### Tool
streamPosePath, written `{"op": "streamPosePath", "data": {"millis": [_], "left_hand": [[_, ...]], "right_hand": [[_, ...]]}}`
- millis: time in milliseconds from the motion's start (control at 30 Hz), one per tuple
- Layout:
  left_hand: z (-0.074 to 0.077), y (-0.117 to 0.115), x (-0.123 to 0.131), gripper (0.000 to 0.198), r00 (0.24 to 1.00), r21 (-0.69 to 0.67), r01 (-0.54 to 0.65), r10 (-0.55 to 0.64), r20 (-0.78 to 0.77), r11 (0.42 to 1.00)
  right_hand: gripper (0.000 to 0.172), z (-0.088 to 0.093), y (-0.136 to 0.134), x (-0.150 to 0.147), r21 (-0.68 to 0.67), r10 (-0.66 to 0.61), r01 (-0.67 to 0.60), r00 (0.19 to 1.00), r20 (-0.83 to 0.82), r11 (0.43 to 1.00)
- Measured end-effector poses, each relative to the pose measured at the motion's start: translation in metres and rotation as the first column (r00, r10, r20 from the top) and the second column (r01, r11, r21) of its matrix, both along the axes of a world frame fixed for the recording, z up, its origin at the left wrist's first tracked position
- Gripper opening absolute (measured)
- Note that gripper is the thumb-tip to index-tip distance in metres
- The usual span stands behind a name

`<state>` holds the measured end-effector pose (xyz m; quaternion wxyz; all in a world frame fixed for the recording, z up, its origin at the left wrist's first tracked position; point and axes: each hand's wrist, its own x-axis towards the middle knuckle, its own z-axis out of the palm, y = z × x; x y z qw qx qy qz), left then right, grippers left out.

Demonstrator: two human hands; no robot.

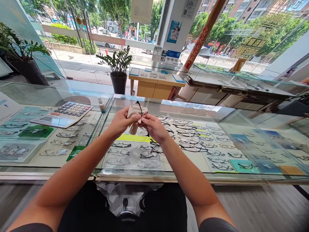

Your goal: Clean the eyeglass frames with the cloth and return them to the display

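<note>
Above the glass counter, both my hands come together around a pair of eyeglasses [141,110] with dark frames and a pale beige cleaning cloth [134,112]. My left hand [120,123] is closed on the cloth, its thumb pressing the cloth against the glasses; a fold of the cloth hangs below. My right hand [155,128] pinches the glasses' frame between thumb and fingers. One dark temple arm points up and another dark part dips below the fingers. The lenses are mostly hidden by the cloth and my fingers.
A glass display counter [167,175] holding several rows of eyeglasses runs across in front of me. On its top stand a calculator [65,113] and a small spray bottle [101,105] to the left. Behind are a potted plant [118,82] and a wooden cabinet [155,89].
</note>
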<state>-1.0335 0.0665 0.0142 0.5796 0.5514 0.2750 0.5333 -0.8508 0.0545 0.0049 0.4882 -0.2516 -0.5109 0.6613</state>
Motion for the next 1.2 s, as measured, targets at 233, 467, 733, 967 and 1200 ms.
{"op": "streamPosePath", "data": {"millis": [233, 467, 733, 967, 1200], "left_hand": [[0.004, -0.004, 0.002, 0.052, 0.998, 0.023, -0.056, 0.056, -0.005, 0.998], [0.01, -0.011, 0.005, 0.056, 0.996, 0.072, -0.089, 0.09, -0.005, 0.993], [0.012, 0.001, -0.011, 0.06, 0.994, 0.153, 0.035, -0.018, -0.105, 0.988], [0.013, 0.017, -0.042, 0.045, 0.933, 0.125, 0.313, -0.28, -0.228, 0.942], [0.016, 0.005, -0.027, 0.042, 0.97, 0.125, 0.197, -0.175, -0.17, 0.972]], "right_hand": [[0.037, -0.006, 0.003, -0.002, 0.0, 0.027, -0.027, 0.999, 0.04, 1.0], [0.038, -0.002, -0.001, -0.003, 0.043, 0.078, -0.081, 0.994, 0.08, 0.996], [0.037, 0.004, -0.003, 0.003, 0.059, 0.068, -0.075, 0.99, 0.12, 0.995], [0.035, 0.008, -0.003, 0.007, -0.012, 0.05, -0.049, 0.996, 0.07, 0.999], [0.039, 0.007, -0.003, 0.007, -0.045, 0.064, -0.062, 0.997, 0.037, 0.997]]}}
